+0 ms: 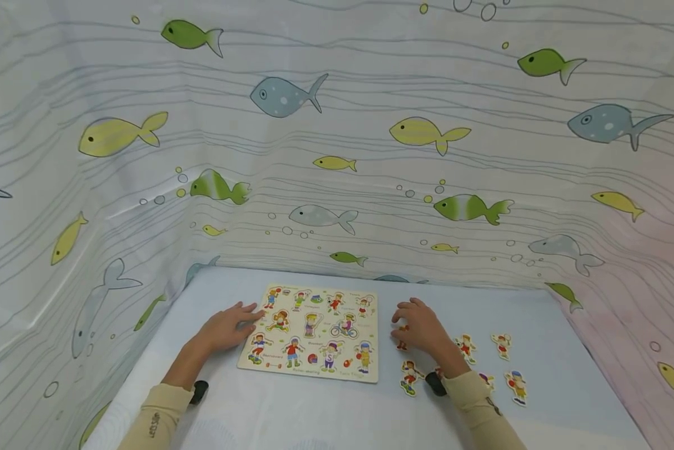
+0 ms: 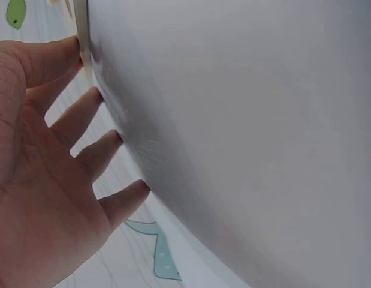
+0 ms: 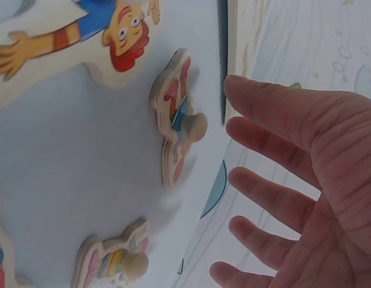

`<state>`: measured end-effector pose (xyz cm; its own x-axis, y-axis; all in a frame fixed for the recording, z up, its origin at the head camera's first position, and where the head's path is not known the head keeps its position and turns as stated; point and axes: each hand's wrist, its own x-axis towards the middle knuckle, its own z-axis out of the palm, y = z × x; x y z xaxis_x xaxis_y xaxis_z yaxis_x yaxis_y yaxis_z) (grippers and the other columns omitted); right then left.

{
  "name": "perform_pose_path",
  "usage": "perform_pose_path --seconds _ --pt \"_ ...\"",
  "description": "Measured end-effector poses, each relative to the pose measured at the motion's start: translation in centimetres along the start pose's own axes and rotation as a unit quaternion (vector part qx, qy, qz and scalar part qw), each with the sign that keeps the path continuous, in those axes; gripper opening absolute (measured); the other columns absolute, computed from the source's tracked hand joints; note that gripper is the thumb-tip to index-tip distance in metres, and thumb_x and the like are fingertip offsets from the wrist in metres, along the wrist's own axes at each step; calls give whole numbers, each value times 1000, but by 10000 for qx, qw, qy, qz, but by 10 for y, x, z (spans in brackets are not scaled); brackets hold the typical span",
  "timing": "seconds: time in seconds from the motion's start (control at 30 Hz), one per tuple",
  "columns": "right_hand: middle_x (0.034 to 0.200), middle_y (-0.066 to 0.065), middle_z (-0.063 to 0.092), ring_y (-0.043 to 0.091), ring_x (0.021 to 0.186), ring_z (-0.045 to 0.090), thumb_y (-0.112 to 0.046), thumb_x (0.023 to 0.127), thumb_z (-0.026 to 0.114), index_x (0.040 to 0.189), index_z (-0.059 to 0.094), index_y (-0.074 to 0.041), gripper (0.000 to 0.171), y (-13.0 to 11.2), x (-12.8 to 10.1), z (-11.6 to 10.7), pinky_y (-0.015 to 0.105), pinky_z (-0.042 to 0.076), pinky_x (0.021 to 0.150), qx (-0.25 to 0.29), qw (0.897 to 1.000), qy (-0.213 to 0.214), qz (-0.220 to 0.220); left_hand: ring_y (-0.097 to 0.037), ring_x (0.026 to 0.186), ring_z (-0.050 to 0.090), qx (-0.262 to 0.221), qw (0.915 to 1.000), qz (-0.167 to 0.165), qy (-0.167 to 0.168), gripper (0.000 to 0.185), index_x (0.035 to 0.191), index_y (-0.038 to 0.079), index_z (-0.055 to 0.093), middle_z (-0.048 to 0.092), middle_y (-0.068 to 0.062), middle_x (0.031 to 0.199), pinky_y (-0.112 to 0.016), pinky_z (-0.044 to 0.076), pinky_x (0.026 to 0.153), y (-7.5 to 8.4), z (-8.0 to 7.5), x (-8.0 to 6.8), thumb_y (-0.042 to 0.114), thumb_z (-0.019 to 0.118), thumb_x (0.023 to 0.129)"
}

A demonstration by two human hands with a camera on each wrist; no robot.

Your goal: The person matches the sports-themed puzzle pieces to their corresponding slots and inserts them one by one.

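A cream wooden puzzle board [image 1: 309, 335] printed with sports figures lies flat on the table. My left hand [image 1: 234, 328] rests beside its left edge, fingers spread, and in the left wrist view the thumb tip meets the board's edge [image 2: 82, 30]. To the right of the board, my right hand [image 1: 420, 325] hovers over a small figure piece [image 1: 402, 342], partly covered by the hand. Its fingers are spread and slightly bent, with nothing between them. In the right wrist view a knobbed figure piece [image 3: 173, 114] lies just off the fingertips.
Several loose figure pieces lie at the right, among them a skateboarder [image 1: 410, 378], a racket player [image 1: 501, 345] and a ball player in a blue cap [image 1: 516, 387]. A fish-patterned curtain [image 1: 337, 187] encloses the pale table [image 1: 314, 419] at the back and sides.
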<state>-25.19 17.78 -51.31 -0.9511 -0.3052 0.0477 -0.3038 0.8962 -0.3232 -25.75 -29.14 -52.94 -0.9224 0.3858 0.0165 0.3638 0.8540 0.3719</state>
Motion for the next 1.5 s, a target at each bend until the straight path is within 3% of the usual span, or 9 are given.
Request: perform_pose_path --seconds 0.27,0.5,1.5 --pt "131 12 61 41 134 41 -29 78 84 94 76 -18 21 9 -6 2 60 34 107 -159 9997 -186 49 -49 135 36 49 10000 -46 -43 38 133 13 64 49 -16 145 -72 28 102 0 1 -1 24 61 97" --pt "130 14 61 43 133 41 -28 78 85 85 75 -21 14 15 -9 5 63 34 105 -139 9998 -159 -43 -50 135 36 80 9999 -35 -59 38 133 12 64 49 -17 145 -73 28 102 1 0 -2 23 60 97" --pt "128 16 62 42 131 44 -22 80 82 79 72 -20 10 15 -8 -4 60 36 106 -85 9996 -63 -243 -50 135 37 54 10000 -28 -22 40 133 12 64 50 -17 144 -69 31 103 1 1 2 24 62 96"
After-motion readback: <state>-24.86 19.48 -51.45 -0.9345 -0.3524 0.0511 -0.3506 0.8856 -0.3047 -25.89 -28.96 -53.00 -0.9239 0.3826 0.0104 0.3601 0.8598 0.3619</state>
